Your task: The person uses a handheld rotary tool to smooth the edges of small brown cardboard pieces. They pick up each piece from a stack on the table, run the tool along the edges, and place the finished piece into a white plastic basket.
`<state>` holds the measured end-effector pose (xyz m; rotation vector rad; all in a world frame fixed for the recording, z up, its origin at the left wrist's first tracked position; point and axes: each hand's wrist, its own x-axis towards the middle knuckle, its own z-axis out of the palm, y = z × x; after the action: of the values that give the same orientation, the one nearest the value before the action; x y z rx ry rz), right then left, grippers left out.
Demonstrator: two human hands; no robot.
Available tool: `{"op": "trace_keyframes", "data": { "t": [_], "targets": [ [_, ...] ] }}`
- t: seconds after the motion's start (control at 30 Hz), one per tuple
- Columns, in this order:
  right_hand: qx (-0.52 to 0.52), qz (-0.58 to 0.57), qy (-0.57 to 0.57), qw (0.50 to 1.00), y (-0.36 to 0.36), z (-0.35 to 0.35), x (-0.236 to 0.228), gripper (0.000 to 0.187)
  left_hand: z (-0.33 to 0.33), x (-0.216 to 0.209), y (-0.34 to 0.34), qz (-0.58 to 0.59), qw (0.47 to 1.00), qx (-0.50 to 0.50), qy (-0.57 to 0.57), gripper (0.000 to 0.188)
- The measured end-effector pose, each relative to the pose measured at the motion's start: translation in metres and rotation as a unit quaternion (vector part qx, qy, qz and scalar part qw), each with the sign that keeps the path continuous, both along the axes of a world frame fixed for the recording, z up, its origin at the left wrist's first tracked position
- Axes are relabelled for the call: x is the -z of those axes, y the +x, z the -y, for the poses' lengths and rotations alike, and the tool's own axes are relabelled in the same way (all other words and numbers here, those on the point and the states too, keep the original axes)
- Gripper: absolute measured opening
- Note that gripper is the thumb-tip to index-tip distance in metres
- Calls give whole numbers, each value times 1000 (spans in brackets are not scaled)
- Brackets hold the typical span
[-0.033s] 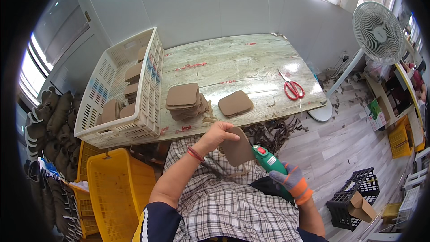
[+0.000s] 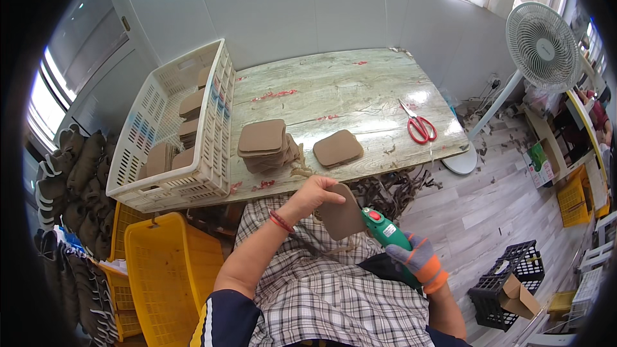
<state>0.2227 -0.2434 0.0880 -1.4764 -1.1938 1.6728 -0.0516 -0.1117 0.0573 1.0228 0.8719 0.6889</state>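
Above my lap, my left hand (image 2: 319, 194) pinches the top of a brown pad (image 2: 344, 220) with rounded corners. My gloved right hand (image 2: 419, 261) is wrapped round a green handheld power cutter (image 2: 387, 230) with a red button. Its front end meets the pad's right edge, and a thin trimmed strip hangs by the pad's lower end. On the table, a stack of brown pads (image 2: 262, 136) stands left of my hands. A smaller pile of pads (image 2: 339, 148) lies just beyond them. Red-handled scissors (image 2: 421, 128) rest farther right.
A white crate (image 2: 222, 115) holding more pads stands at the left of the worn table (image 2: 360, 83). Yellow bins (image 2: 157, 270) sit below it. Dark scraps (image 2: 392, 196) heap under the table edge. A standing fan (image 2: 543, 48) and a black crate (image 2: 495, 286) are on the right.
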Motion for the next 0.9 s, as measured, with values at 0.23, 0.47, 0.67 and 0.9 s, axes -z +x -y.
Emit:
{"op": "trace_keyframes", "data": {
  "t": [0.23, 0.47, 0.67, 0.9],
  "targets": [
    [20, 8, -3, 1000, -7, -3, -5, 37, 6, -3, 10, -90, 993, 77, 27, 14],
    [-6, -6, 27, 1000, -15, -14, -4, 37, 7, 2, 9, -149, 975, 144, 77, 21],
    [81, -17, 49, 995, -5, -10, 2, 35, -19, -76, -81, -10, 962, -213, 169, 21],
    [90, -8, 38, 995, -4, -8, 5, 34, -84, -28, -155, -504, 641, -395, 423, 52]
  ]
}}
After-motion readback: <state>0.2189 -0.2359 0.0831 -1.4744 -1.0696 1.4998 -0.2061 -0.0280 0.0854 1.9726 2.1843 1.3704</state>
